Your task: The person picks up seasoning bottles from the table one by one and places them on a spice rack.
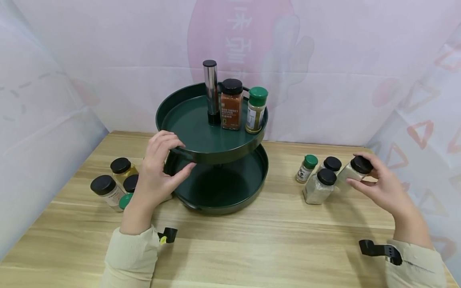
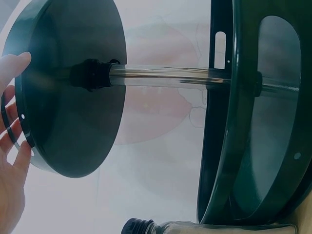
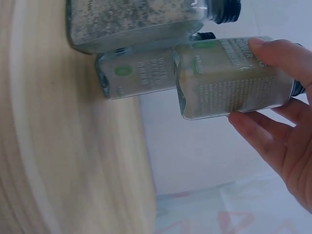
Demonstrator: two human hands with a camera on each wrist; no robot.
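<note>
A dark green two-tier round rack stands on the table. My left hand holds the left front rim of its upper tray, fingers over the edge and thumb below. On that tray, beside the metal post, stand a red sweet pepper jar and a green-capped spice jar. My right hand grips a black-capped square spice jar between thumb and fingers. In the right wrist view that jar is raised off the table, tilted, close to another labelled jar.
Right of the rack stand a small green-capped jar and a black-capped jar of pale seasoning. Several more jars, one a black-capped jar, cluster at the left, partly behind my left arm. Patterned cloth hangs behind the table.
</note>
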